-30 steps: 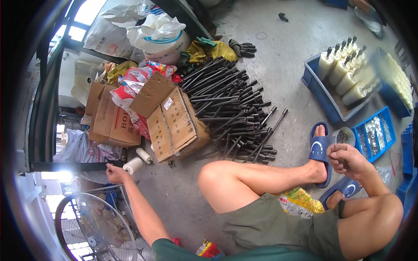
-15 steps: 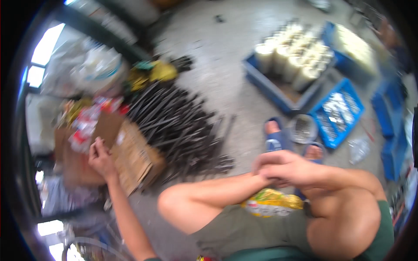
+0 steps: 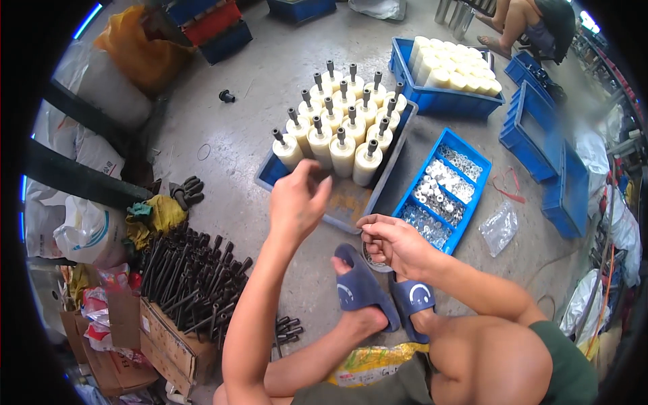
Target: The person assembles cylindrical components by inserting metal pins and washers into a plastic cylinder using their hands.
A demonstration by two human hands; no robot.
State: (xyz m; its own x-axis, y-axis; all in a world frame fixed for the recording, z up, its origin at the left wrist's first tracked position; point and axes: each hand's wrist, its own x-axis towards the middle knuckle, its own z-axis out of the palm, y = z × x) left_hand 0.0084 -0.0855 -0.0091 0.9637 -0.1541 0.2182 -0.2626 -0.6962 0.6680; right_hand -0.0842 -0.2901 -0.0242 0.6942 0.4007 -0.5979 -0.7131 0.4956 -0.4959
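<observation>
My left hand (image 3: 297, 206) is raised at the near edge of a grey-blue crate (image 3: 337, 221). Its thumb stands apart from the curled fingers, and nothing shows between them. Cream-coloured rollers (image 3: 343, 156) stand upright in the crate, each with a dark rod end sticking up from its top. My right hand (image 3: 398, 244) hovers above a small round bowl (image 3: 379, 267), which it mostly hides. Thumb and forefinger are pinched together, the other fingers curled; whatever they hold is too small to make out. Beside this hand lies a blue divided tray (image 3: 466, 233) of washers and small white parts.
Dark rods (image 3: 196, 283) lie heaped at the left by a cardboard box (image 3: 165, 347). Farther back is another blue crate (image 3: 466, 102) of rollers; empty blue crates (image 3: 530, 128) line the right. A clear bag (image 3: 499, 228) lies on the floor. Another person (image 3: 520, 30) crouches far right.
My left hand has left the cardboard box at the left and come over to the roller crate. My right hand has moved from above my knee to above the bowl. The view has shifted.
</observation>
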